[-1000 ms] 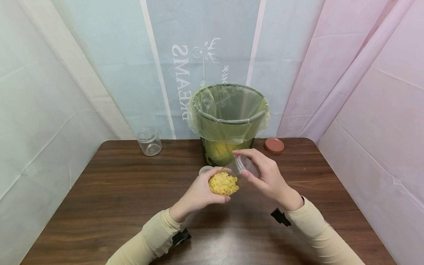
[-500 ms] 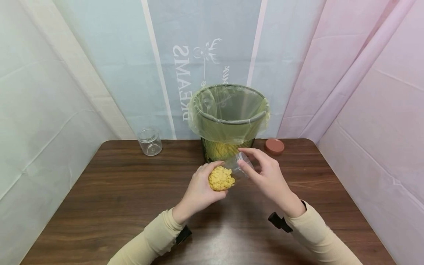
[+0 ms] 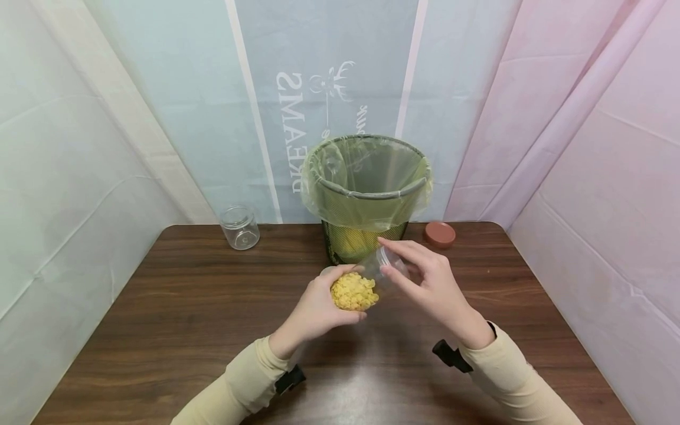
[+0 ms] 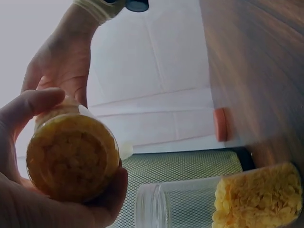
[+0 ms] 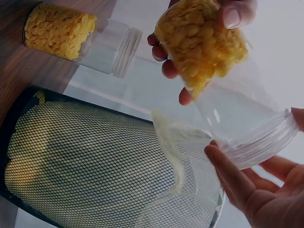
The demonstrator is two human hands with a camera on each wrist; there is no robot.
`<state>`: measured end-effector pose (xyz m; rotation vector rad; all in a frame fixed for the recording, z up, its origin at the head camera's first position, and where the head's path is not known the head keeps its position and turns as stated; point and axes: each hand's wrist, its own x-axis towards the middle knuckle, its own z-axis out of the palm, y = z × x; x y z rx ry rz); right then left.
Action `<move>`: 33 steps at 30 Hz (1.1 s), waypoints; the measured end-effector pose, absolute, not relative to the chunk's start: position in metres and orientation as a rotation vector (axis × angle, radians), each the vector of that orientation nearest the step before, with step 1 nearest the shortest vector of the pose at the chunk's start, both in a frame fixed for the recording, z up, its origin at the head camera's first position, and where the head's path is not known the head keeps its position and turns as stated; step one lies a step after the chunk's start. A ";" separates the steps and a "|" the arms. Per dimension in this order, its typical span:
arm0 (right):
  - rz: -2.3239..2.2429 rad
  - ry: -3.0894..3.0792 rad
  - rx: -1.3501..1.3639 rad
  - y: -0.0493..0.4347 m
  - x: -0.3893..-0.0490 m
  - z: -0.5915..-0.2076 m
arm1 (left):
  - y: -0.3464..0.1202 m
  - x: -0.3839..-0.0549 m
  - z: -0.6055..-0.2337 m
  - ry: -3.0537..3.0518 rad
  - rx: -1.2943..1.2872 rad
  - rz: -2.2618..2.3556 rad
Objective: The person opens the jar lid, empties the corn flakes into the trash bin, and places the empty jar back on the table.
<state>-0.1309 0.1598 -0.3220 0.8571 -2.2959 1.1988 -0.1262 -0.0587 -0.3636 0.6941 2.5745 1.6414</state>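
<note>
A clear screw-neck jar (image 3: 372, 264) part-filled with yellow flakes (image 3: 354, 291) is tilted in the air in front of the bin, its mouth toward the right. My left hand (image 3: 313, 307) grips it around the flake-filled lower end, whose round base faces the left wrist camera. At the other end my right hand (image 3: 432, 283) pinches the threaded rim (image 5: 266, 140) between thumb and fingers. No lid shows on this mouth. Behind my left hand, a second jar of flakes (image 4: 259, 197) stands upright on the table; the head view mostly hides it.
A mesh bin (image 3: 366, 215) with a translucent yellowish liner stands at the table's back; something yellow lies low inside. A jar without contents (image 3: 240, 230) stands at the back left. The reddish-brown lid (image 3: 440, 234) lies right of the bin, on the dark wooden table (image 3: 212, 319).
The held jar has shifted slightly left in both hands. It rose a little half a second ago and has come partly back down. The grips look the same.
</note>
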 end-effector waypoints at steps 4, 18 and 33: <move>1.219 -2.220 0.968 0.161 -0.132 -0.322 | -0.062 -0.127 -0.362 2.443 0.725 1.677; 1.309 -1.919 1.343 0.165 -0.142 -0.323 | -0.063 -0.128 -0.364 1.848 0.807 1.832; 1.412 -1.936 1.255 0.162 -0.135 -0.315 | -0.060 -0.126 -0.364 2.117 0.776 1.772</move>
